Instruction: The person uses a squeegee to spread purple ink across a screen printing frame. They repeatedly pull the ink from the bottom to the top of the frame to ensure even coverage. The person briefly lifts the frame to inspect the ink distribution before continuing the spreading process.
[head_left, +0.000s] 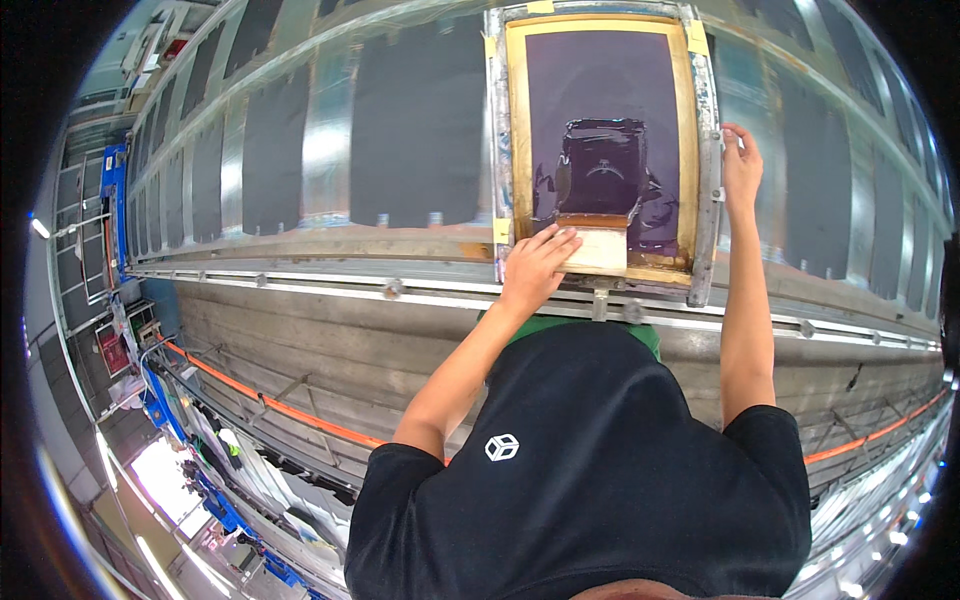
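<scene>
A screen-printing frame [514,140] with a wooden inner border and metal outer rails lies on a long printing table. Its dark purple mesh [600,80] carries a pool of dark ink [600,165] near the front edge. My left hand [535,265] grips the pale block handle of a squeegee [603,248] at the frame's near edge, its blade resting in the ink. My right hand [741,160] holds the frame's right metal rail [708,150], fingers curled on it.
Dark grey fabric panels [415,120] lie in a row along the shiny table [325,150] on both sides of the frame. A metal guide rail [330,283] runs along the table's near edge. An orange pipe [270,405] and shelving sit below.
</scene>
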